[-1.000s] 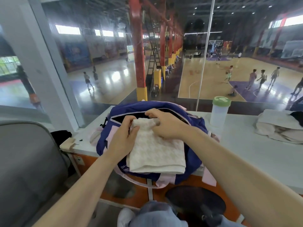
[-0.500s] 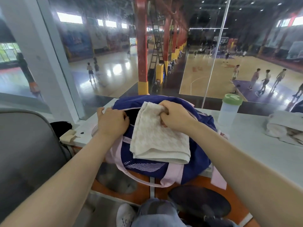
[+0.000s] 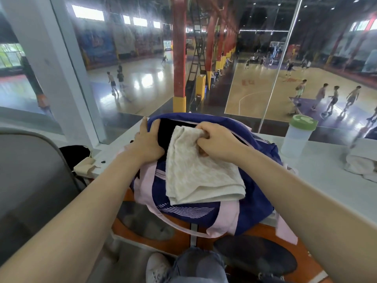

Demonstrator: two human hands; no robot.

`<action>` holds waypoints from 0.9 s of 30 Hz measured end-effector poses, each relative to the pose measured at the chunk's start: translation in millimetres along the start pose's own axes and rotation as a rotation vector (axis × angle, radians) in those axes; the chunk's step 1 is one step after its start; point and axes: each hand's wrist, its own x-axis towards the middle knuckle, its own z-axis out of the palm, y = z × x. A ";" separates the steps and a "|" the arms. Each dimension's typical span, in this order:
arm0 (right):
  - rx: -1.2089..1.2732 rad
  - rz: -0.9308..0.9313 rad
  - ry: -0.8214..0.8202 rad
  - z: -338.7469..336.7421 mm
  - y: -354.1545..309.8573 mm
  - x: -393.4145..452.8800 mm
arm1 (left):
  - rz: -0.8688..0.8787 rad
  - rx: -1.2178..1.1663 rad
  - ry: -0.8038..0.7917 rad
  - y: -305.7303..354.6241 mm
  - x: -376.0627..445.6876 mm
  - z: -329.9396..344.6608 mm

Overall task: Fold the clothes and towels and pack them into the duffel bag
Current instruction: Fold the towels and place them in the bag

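A navy duffel bag (image 3: 253, 193) with pale pink straps sits on the white counter's front edge, its top zip open and dark inside. A folded cream towel (image 3: 200, 176) lies over the bag's near side, its far end at the opening. My right hand (image 3: 218, 144) grips the towel's far end in a fist over the opening. My left hand (image 3: 149, 142) holds the left edge of the bag's opening, fingers curled over the rim.
A translucent shaker bottle (image 3: 296, 137) with a green lid stands right of the bag. More pale folded cloth (image 3: 361, 162) lies at the counter's (image 3: 318, 180) far right. A glass wall runs behind the counter. A grey chair back (image 3: 30, 176) is at my left.
My left hand let go of the towel and took the bag's left rim, pulling the opening wider. My right hand pushed the towel's far end toward the opening.
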 end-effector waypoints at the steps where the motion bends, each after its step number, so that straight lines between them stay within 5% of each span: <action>1: 0.034 -0.007 0.014 4.7 -5.3 8.9 | 0.020 -0.020 -0.007 -0.2 1.1 0.4; 8: 0.408 0.189 -0.187 44.9 -18.1 68.8 | 0.184 0.017 -0.041 -7.3 7.4 -2.2; 16: -0.361 0.174 0.036 66.2 -31.6 102.8 | 0.226 -0.088 0.028 0.1 3.8 -3.2; 23: -0.040 0.316 0.019 79.9 -41.3 116.1 | 0.220 -0.067 0.019 -5.0 5.8 -2.4; 27: -0.135 0.184 -0.054 63.1 -34.4 102.9 | 0.212 -0.122 -0.047 -6.7 4.1 -9.9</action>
